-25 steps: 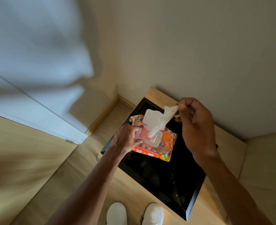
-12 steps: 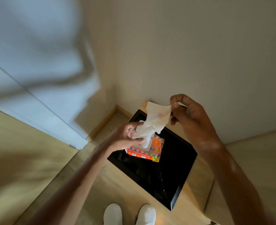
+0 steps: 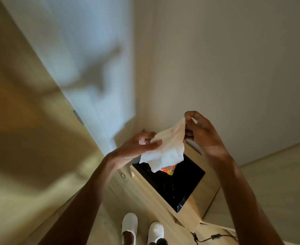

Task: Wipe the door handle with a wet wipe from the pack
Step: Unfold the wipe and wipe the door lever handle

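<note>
Wet wipe held up between both hands

The wet wipe (image 3: 167, 149) hangs crumpled above the bench (image 3: 195, 207), its top corner pinched by the right hand (image 3: 203, 137), its left edge gripped by the left hand (image 3: 138, 145). Below it the pack (image 3: 168, 169) peeks out near the bench's far corner.

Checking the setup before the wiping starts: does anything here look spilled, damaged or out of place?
Nothing stands out. The wet wipe hangs crumpled but whole between the left hand and right hand, above the pack on the black tray.
</note>
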The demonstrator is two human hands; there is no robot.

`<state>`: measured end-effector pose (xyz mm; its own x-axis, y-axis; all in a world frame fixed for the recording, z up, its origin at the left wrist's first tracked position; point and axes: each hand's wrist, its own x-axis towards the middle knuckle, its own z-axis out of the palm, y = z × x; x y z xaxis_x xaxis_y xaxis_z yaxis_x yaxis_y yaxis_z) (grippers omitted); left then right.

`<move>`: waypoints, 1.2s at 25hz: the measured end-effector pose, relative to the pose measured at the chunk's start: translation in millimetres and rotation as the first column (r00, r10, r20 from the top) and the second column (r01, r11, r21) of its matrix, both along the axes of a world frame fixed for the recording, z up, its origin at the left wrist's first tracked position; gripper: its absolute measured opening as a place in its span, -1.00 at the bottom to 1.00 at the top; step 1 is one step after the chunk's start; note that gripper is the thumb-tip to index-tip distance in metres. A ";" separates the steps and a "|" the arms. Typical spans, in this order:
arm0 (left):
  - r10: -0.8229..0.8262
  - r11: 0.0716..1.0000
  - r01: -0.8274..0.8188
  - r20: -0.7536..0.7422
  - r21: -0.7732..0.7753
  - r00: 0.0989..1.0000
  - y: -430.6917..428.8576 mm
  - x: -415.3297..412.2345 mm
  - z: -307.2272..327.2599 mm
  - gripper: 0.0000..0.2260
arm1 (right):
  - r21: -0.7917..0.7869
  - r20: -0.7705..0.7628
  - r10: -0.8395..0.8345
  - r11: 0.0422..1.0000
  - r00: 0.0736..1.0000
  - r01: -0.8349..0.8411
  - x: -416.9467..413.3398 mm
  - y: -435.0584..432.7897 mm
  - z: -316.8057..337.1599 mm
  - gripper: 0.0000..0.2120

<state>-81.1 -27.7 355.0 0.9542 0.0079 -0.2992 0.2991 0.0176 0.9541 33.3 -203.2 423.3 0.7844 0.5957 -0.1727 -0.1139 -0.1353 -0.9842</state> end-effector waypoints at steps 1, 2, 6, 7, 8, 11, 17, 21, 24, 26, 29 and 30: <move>0.060 0.998 -0.060 0.007 0.021 0.998 -3.1 -12.0 14.8 -0.55 | 0.008 -0.029 -0.003 1.000 1.000 0.003 -9.5 1.4 7.5 -0.85; 0.114 0.992 -0.115 0.020 0.043 0.993 -7.5 -22.9 27.8 -0.57 | 0.020 -0.059 -0.001 1.000 0.998 0.002 -17.9 2.4 12.6 -0.85; 0.345 0.928 -0.360 0.148 0.091 0.927 -26.3 -72.3 69.4 -0.72 | 0.062 -0.160 0.068 0.996 0.985 -0.059 -51.4 14.8 17.1 -0.84; 0.399 0.904 -0.417 0.161 0.098 0.903 -29.7 -86.5 77.8 -0.73 | 0.083 -0.190 0.124 0.991 0.974 -0.110 -62.1 17.5 15.0 -0.82; 0.451 0.878 -0.468 0.158 0.097 0.878 -31.1 -101.3 84.1 -0.73 | 0.110 -0.221 0.180 0.981 0.959 -0.159 -73.1 19.5 10.5 -0.78; 0.565 0.813 -0.579 0.157 0.063 0.810 -33.5 -153.0 101.0 -0.73 | 0.185 -0.301 0.368 0.928 0.880 -0.325 -112.6 25.9 -0.2 -0.48; 0.759 0.617 -0.784 0.209 0.073 0.617 -36.9 -263.8 121.5 -0.80 | 0.200 -0.288 0.652 0.758 0.702 -0.621 -211.7 53.6 6.0 -0.48; 0.828 0.516 -0.855 0.222 0.059 0.515 -33.1 -345.8 127.9 -0.79 | 0.201 -0.280 0.669 0.742 0.688 -0.639 -268.5 70.2 9.4 -0.65; 0.857 0.451 -0.888 0.233 0.094 0.460 -29.9 -402.1 126.0 -0.80 | 0.291 -0.374 0.670 0.742 0.642 -0.604 -324.1 81.1 9.9 -0.68; 0.863 0.432 -0.895 0.238 0.106 0.445 -29.7 -444.6 120.9 -0.78 | 0.382 -0.454 0.719 0.691 0.526 -0.614 -376.3 83.7 6.0 -0.54; 0.873 0.406 -0.907 0.246 0.110 0.420 -29.3 -509.1 114.6 -0.74 | 0.364 -0.486 0.735 0.662 0.472 -0.655 -449.7 81.6 1.1 -0.45; 0.884 0.384 -0.917 0.244 0.108 0.399 -29.5 -527.9 114.0 -0.76 | 0.348 -0.481 0.729 0.669 0.487 -0.657 -467.5 84.0 1.4 -0.47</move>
